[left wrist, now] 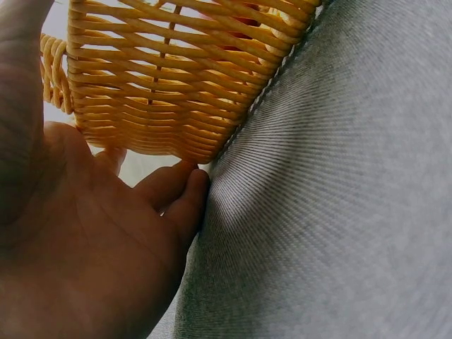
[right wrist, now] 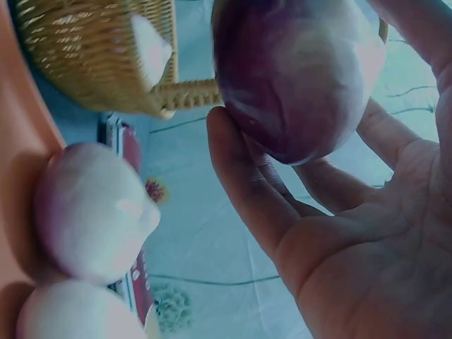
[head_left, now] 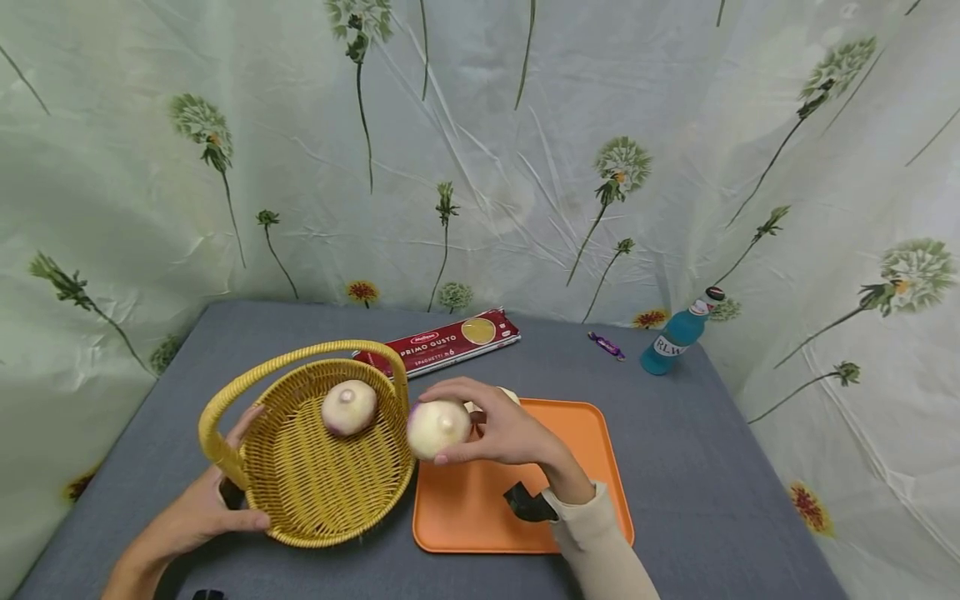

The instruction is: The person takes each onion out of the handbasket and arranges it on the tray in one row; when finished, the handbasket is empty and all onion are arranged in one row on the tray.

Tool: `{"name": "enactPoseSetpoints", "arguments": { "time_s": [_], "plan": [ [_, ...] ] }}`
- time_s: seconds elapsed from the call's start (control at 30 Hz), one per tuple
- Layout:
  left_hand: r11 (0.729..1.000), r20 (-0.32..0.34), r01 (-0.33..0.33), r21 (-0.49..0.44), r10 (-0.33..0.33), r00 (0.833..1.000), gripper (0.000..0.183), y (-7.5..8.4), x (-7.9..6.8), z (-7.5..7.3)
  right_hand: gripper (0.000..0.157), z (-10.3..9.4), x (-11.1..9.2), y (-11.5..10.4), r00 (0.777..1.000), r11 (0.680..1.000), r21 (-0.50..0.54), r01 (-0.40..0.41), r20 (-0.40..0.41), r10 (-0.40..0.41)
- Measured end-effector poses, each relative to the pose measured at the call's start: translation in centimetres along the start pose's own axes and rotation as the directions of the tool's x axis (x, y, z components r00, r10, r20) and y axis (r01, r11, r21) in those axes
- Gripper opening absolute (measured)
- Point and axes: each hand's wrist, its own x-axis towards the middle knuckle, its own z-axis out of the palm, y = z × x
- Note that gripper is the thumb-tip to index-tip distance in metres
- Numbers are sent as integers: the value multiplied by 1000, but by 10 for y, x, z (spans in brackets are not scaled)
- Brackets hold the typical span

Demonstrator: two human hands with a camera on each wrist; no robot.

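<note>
My right hand [head_left: 498,421] grips a white-and-purple turnip [head_left: 438,429] between thumb and fingers, above the gap between basket and tray. The right wrist view shows its purple side [right wrist: 289,85]. A yellow wicker basket [head_left: 330,475] with an arched handle holds one turnip [head_left: 348,408]. At the basket's left side, my left hand [head_left: 210,500] spreads its thumb and fingers against the outer wall. Its fingertips touch the wicker low down in the left wrist view. Two more turnips lie on the orange tray [head_left: 517,533], mostly hidden behind my right hand; one turnip [right wrist: 92,212] shows whole in the right wrist view.
Behind the basket lies a red spaghetti packet [head_left: 450,342]. A purple-wrapped candy [head_left: 606,346] and a blue bottle [head_left: 681,333] are at the back right. Grey cloth [head_left: 697,500] covers the table, and a flower-printed curtain [head_left: 487,167] hangs behind it.
</note>
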Motion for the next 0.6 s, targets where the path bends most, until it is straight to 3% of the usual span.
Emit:
{"name": "enactPoseSetpoints", "arguments": {
  "time_s": [0.17, 0.47, 0.6],
  "plan": [
    [1000, 2, 5, -3, -5, 1000, 123, -1, -1, 0, 63, -3, -7, 9, 999, 994, 108, -33, -17, 35],
    [1000, 8, -18, -20, 18, 1000, 123, -1, -1, -1, 61, -15, -20, 20, 994, 998, -14, -63, -94, 62],
    [1000, 7, -14, -12, 14, 1000, 123, -2, 0, -1, 61, -18, -25, 24, 992, 997, 22, -78, -95, 80]
  ]
}}
